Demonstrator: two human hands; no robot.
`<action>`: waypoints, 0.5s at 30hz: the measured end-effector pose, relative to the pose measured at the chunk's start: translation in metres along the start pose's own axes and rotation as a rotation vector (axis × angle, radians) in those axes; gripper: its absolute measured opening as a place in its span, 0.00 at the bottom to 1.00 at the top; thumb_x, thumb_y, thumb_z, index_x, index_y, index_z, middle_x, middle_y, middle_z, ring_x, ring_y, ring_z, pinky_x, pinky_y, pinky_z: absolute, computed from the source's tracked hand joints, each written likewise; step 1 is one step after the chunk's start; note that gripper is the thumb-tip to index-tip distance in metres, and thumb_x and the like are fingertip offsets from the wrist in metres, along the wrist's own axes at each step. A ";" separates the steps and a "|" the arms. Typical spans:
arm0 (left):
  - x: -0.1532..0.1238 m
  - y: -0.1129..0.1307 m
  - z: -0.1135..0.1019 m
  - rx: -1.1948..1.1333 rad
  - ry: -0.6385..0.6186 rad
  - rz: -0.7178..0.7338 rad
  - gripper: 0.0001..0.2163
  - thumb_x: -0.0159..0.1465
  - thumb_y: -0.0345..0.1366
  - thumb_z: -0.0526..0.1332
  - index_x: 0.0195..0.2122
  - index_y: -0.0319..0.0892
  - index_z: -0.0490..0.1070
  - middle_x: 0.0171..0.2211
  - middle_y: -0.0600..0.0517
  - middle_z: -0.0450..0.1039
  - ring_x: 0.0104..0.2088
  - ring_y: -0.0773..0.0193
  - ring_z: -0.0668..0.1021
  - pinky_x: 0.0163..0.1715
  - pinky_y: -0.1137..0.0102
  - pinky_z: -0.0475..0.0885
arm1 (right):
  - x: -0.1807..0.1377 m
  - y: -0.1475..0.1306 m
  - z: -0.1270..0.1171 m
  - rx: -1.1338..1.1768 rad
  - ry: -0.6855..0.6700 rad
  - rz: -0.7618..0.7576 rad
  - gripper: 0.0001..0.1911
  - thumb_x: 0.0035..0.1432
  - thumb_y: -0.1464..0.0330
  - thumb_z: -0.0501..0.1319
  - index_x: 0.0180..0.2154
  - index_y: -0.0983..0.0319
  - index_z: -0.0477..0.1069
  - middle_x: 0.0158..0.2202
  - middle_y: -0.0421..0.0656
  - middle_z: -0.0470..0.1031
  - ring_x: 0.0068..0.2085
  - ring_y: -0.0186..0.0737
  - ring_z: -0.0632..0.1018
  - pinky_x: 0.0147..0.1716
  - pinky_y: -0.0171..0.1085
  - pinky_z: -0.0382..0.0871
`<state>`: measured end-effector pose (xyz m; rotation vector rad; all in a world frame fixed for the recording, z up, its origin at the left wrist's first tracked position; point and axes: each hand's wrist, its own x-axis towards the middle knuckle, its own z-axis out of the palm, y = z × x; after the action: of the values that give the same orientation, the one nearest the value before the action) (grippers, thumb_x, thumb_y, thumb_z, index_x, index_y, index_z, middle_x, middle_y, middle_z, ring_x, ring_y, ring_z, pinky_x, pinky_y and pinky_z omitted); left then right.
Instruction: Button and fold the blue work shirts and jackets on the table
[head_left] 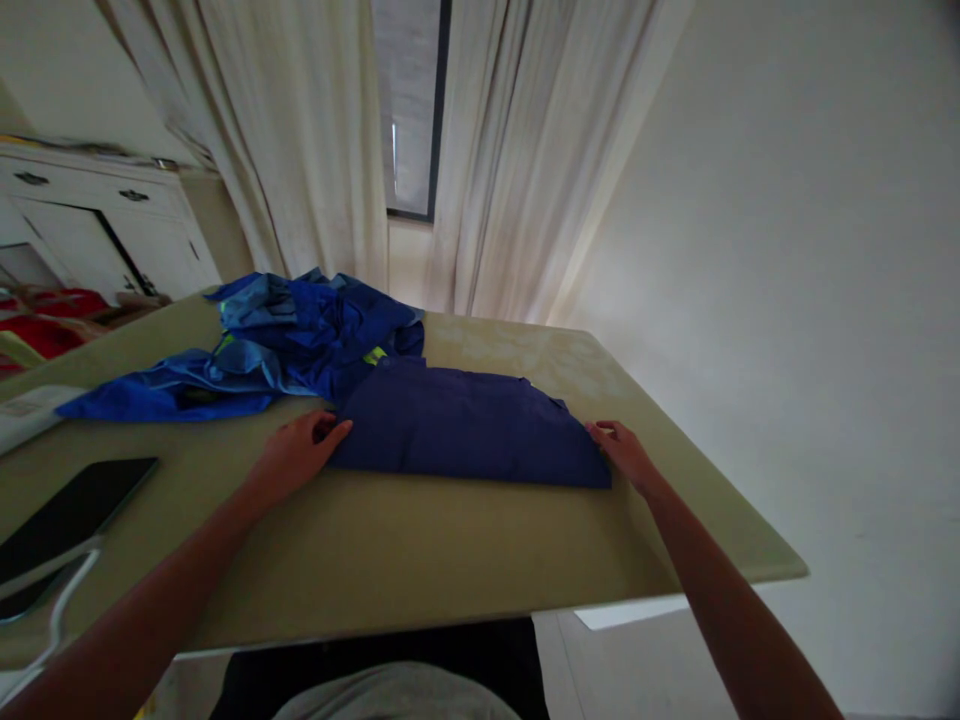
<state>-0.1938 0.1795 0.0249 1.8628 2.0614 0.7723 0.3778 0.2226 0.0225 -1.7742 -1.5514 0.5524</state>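
Note:
A dark navy garment (472, 425), folded into a long flat bundle, lies crosswise on the table (450, 560) in front of me. Its straight fold faces me, and its far edge is uneven. At its left end my left hand (304, 448) is closed, thumb and curled fingers on the cloth's edge. My right hand (621, 450) pinches the opposite end near the right corner; part of its fingertips is hidden by the cloth. Behind the bundle's left end, touching it, is a crumpled heap of bright blue clothing (300, 325) with small yellow-green patches.
On the left of the table lie a black phone (82, 505), a second dark device (34, 590) with a white cable (64, 600), and a white object (30, 415) at the edge. A wall (787, 300) flanks the right side; curtains (300, 130) and a cabinet (112, 220) stand behind.

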 end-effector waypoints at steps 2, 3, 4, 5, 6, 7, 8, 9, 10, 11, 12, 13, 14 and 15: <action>-0.016 0.001 -0.001 0.034 -0.076 0.007 0.26 0.63 0.62 0.55 0.35 0.42 0.75 0.31 0.47 0.76 0.32 0.54 0.79 0.35 0.63 0.71 | -0.022 0.001 0.000 0.136 -0.117 0.064 0.32 0.55 0.47 0.67 0.53 0.61 0.73 0.36 0.49 0.84 0.39 0.53 0.84 0.42 0.50 0.79; -0.022 0.003 -0.002 0.038 -0.092 0.022 0.25 0.62 0.63 0.55 0.32 0.43 0.73 0.28 0.49 0.74 0.30 0.56 0.77 0.32 0.65 0.69 | -0.033 -0.001 0.000 0.213 -0.181 0.080 0.35 0.53 0.48 0.69 0.56 0.60 0.70 0.39 0.49 0.84 0.41 0.54 0.85 0.43 0.51 0.79; -0.026 0.004 -0.005 0.030 -0.100 0.040 0.25 0.61 0.63 0.55 0.29 0.44 0.71 0.25 0.51 0.72 0.28 0.57 0.75 0.30 0.66 0.67 | -0.044 -0.003 -0.001 0.278 -0.239 0.091 0.40 0.51 0.49 0.71 0.60 0.58 0.67 0.41 0.48 0.84 0.42 0.55 0.85 0.44 0.52 0.80; -0.031 0.004 -0.009 0.014 -0.112 0.056 0.25 0.61 0.63 0.56 0.26 0.44 0.68 0.23 0.52 0.70 0.26 0.59 0.74 0.28 0.67 0.65 | -0.055 -0.004 -0.003 0.316 -0.284 0.097 0.44 0.49 0.50 0.73 0.64 0.57 0.63 0.42 0.47 0.85 0.42 0.55 0.85 0.45 0.52 0.80; -0.037 0.002 -0.014 -0.011 -0.141 0.070 0.25 0.60 0.64 0.57 0.25 0.44 0.66 0.22 0.53 0.68 0.25 0.60 0.72 0.27 0.67 0.64 | -0.065 -0.004 -0.006 0.329 -0.321 0.103 0.48 0.48 0.51 0.74 0.66 0.57 0.60 0.42 0.47 0.85 0.42 0.55 0.85 0.45 0.53 0.80; -0.045 -0.003 -0.020 -0.044 -0.196 0.080 0.26 0.58 0.64 0.58 0.24 0.45 0.65 0.22 0.53 0.68 0.25 0.61 0.71 0.27 0.68 0.63 | -0.076 -0.001 -0.012 0.323 -0.358 0.112 0.51 0.47 0.52 0.74 0.67 0.57 0.58 0.42 0.47 0.85 0.42 0.55 0.85 0.45 0.53 0.80; -0.054 -0.010 -0.027 -0.077 -0.277 0.084 0.26 0.57 0.65 0.60 0.23 0.45 0.65 0.22 0.54 0.68 0.25 0.61 0.71 0.26 0.69 0.63 | -0.086 0.003 -0.019 0.301 -0.394 0.125 0.51 0.46 0.52 0.75 0.67 0.58 0.58 0.42 0.48 0.85 0.43 0.55 0.85 0.45 0.52 0.80; -0.065 -0.019 -0.034 -0.111 -0.377 0.086 0.26 0.57 0.65 0.61 0.23 0.45 0.66 0.22 0.54 0.68 0.25 0.61 0.71 0.26 0.69 0.64 | -0.095 0.009 -0.027 0.266 -0.428 0.135 0.49 0.47 0.51 0.74 0.66 0.58 0.61 0.42 0.48 0.84 0.43 0.54 0.85 0.45 0.51 0.80; -0.075 -0.028 -0.041 -0.142 -0.480 0.084 0.25 0.57 0.64 0.61 0.24 0.44 0.67 0.22 0.54 0.69 0.26 0.61 0.72 0.26 0.69 0.65 | -0.103 0.015 -0.036 0.215 -0.454 0.140 0.46 0.48 0.51 0.73 0.64 0.59 0.64 0.42 0.48 0.84 0.43 0.54 0.85 0.44 0.50 0.80; -0.084 -0.035 -0.046 -0.164 -0.539 0.077 0.25 0.59 0.64 0.60 0.24 0.44 0.68 0.23 0.54 0.70 0.26 0.61 0.72 0.27 0.70 0.66 | -0.108 0.020 -0.044 0.148 -0.462 0.133 0.42 0.49 0.49 0.72 0.61 0.60 0.67 0.41 0.49 0.84 0.42 0.54 0.85 0.43 0.49 0.80; -0.090 -0.041 -0.050 -0.172 -0.544 0.065 0.25 0.61 0.63 0.58 0.25 0.44 0.70 0.23 0.54 0.71 0.27 0.61 0.73 0.28 0.70 0.67 | -0.111 0.024 -0.051 0.071 -0.440 0.115 0.39 0.50 0.48 0.71 0.58 0.60 0.71 0.40 0.48 0.84 0.40 0.53 0.85 0.41 0.48 0.80; -0.093 -0.043 -0.052 -0.165 -0.494 0.048 0.25 0.63 0.62 0.57 0.27 0.44 0.71 0.24 0.54 0.72 0.28 0.61 0.74 0.29 0.70 0.68 | -0.110 0.025 -0.055 -0.004 -0.390 0.084 0.36 0.51 0.47 0.70 0.56 0.60 0.73 0.38 0.48 0.83 0.38 0.52 0.84 0.40 0.48 0.80; -0.092 -0.041 -0.051 -0.152 -0.406 0.032 0.24 0.64 0.61 0.56 0.30 0.44 0.73 0.26 0.54 0.75 0.29 0.60 0.75 0.31 0.70 0.69 | -0.106 0.024 -0.057 -0.062 -0.324 0.045 0.34 0.52 0.46 0.69 0.54 0.60 0.74 0.38 0.49 0.83 0.38 0.51 0.84 0.40 0.48 0.79; -0.086 -0.036 -0.049 -0.139 -0.306 0.020 0.24 0.64 0.60 0.55 0.34 0.43 0.74 0.30 0.53 0.77 0.31 0.59 0.77 0.34 0.69 0.71 | -0.099 0.020 -0.056 -0.100 -0.254 0.004 0.33 0.54 0.46 0.69 0.54 0.60 0.75 0.39 0.50 0.83 0.39 0.51 0.84 0.42 0.47 0.79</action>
<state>-0.2367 0.0833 0.0326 1.8007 1.7582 0.5770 0.4125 0.1133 0.0314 -1.8382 -1.7750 0.7374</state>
